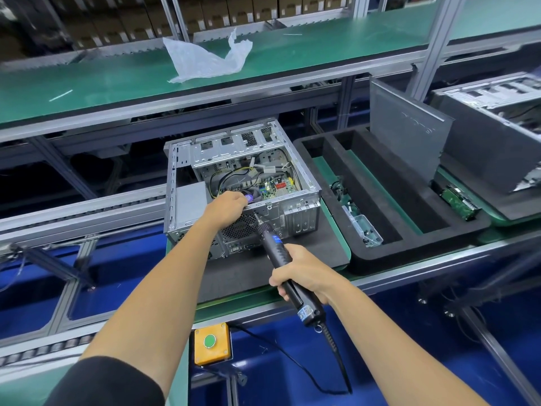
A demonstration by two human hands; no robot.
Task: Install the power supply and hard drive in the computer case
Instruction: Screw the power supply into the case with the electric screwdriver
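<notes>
We see the open computer case (234,183) at the centre, on a black pad. At 7 o'clock our left hand (227,208) grips its rear edge; at 5 o'clock our right hand (304,272) clamps the electric screwdriver (281,253), tip touching the case.

Assembly-line stn. Landmark: green-topped upper shelf (117,80), running w/ the line across the view. On it, mid: crumpled clear plastic bag (207,58). Behind shelf: alu rack of brown cartons (205,13), rows deep. Below shelf, left: roller conveyor rail (82,209) in alu frame. Below shelf, right: black foam tray (377,244) w/ long slots, on green-edged pallet. Well below shelf, near edge: yellow box w/ green push button (210,341), black cable trailing off beside it. Under everything: blue floor (281,373). Light even, overhead.
</notes>
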